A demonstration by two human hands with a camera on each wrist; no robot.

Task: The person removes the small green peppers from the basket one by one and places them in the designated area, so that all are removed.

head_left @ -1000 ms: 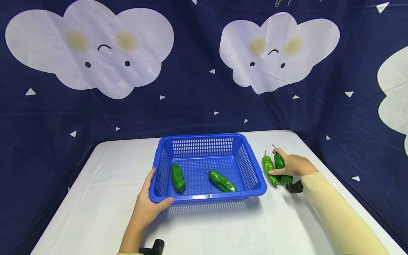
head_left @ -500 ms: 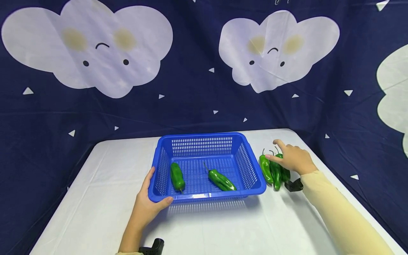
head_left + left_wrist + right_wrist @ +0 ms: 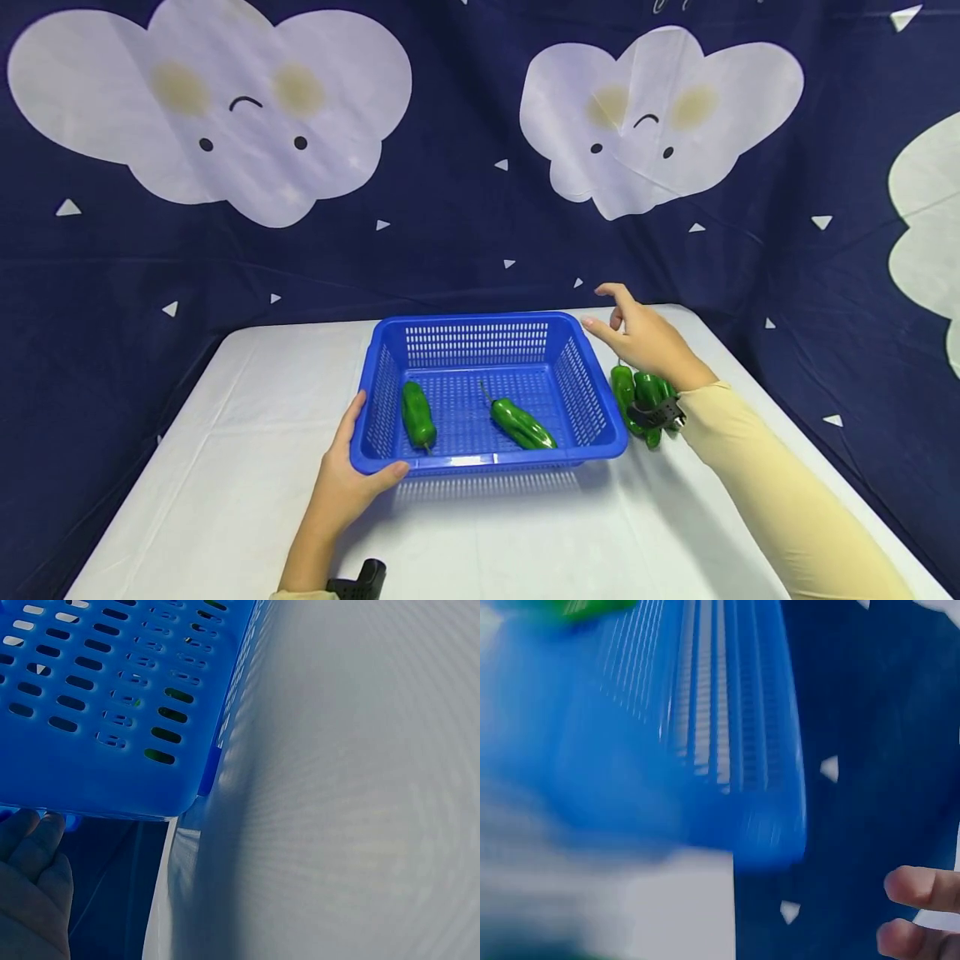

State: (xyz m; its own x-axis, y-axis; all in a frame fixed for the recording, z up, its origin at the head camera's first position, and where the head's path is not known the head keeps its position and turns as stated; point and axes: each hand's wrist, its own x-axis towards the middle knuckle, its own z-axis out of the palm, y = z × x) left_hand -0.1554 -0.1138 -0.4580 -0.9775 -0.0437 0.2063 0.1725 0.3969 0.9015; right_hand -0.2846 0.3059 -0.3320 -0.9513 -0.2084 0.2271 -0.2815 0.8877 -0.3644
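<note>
I have the left hand (image 3: 347, 482) gripping the blue basket (image 3: 487, 461) — the right hand (image 3: 645, 335), fingers parted, near its far corner.

Basket (image 3: 480, 320) on table (image 3: 247, 433), two peppers (image 3: 418, 414) inside, more peppers (image 3: 622, 385) right, backdrop (image 3: 465, 250) behind

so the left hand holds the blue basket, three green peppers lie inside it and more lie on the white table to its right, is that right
Not three: the head view shows just two inside the blue basket, a left pepper and a right pepper. The left hand does hold it, and more peppers lie on the white table.
</note>
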